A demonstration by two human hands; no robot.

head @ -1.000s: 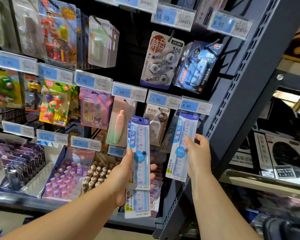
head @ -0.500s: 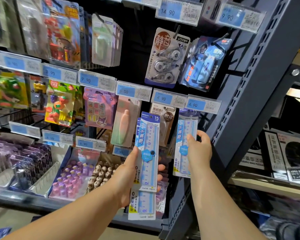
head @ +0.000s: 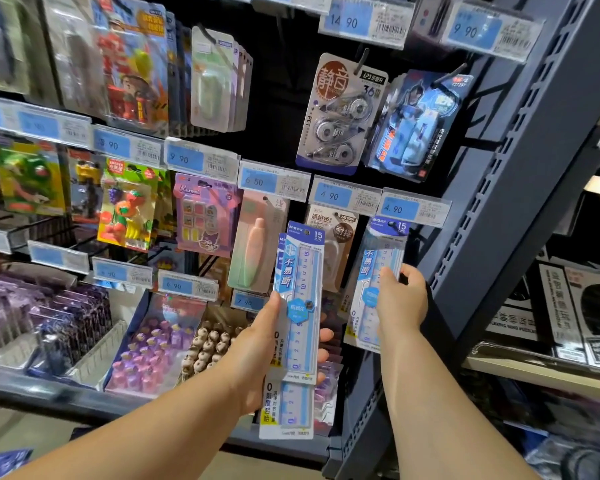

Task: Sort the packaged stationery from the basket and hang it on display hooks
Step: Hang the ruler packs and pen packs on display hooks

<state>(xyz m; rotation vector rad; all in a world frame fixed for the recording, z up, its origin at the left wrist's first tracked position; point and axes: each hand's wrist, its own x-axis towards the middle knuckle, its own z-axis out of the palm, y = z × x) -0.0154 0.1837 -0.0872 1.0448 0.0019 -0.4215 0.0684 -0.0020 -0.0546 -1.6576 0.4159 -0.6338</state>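
My left hand (head: 257, 344) grips a small stack of packaged blue 15 cm rulers (head: 300, 299), held upright in front of the display; a lower pack (head: 286, 410) sticks out beneath. My right hand (head: 400, 299) holds another ruler pack (head: 374, 268) by its side, its blue header card up under the 4.90 price tag (head: 414, 207) at the hook there. Whether the hook passes through the pack's hole cannot be told. The basket is out of sight.
Hooks with correction tapes (head: 342, 112), erasers (head: 129, 206) and other carded stationery fill the black back panel. A dark slotted upright (head: 499, 209) stands right beside my right hand. Trays of small erasers (head: 146, 348) sit on the shelf below. Boxed goods (head: 568, 313) fill the neighbouring bay.
My right hand has lifted its ruler pack up and back until its header sits under the 4.90 tag. My left hand has stayed in place with its stack.
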